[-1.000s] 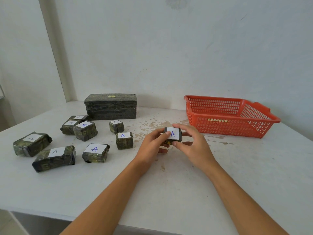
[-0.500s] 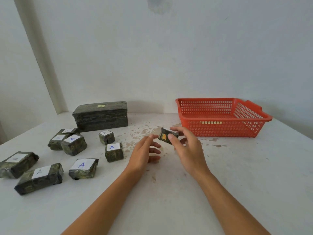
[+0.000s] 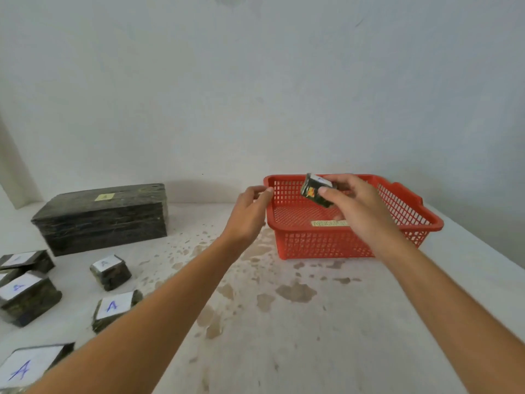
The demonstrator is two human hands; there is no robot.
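My right hand [image 3: 352,200] pinches a small dark wrapped block [image 3: 315,190] with a white label, tilted, above the inside of the red plastic basket [image 3: 403,206]. My left hand [image 3: 251,207] is at the basket's near left corner, its fingertips touching the rim. A pale strip lies on the basket's floor. Several more dark wrapped blocks with white "A" labels lie on the table at the left, among them one small block [image 3: 110,271].
A large dark wrapped box [image 3: 102,217] with a yellow label stands at the back left against the white wall. The white table [image 3: 284,322] is stained with brown spots in the middle. Its right edge runs past the basket.
Both hands moved away from me and right to the basket. My right hand carried the small block over the basket. My left hand reached its rim. The view shifted right.
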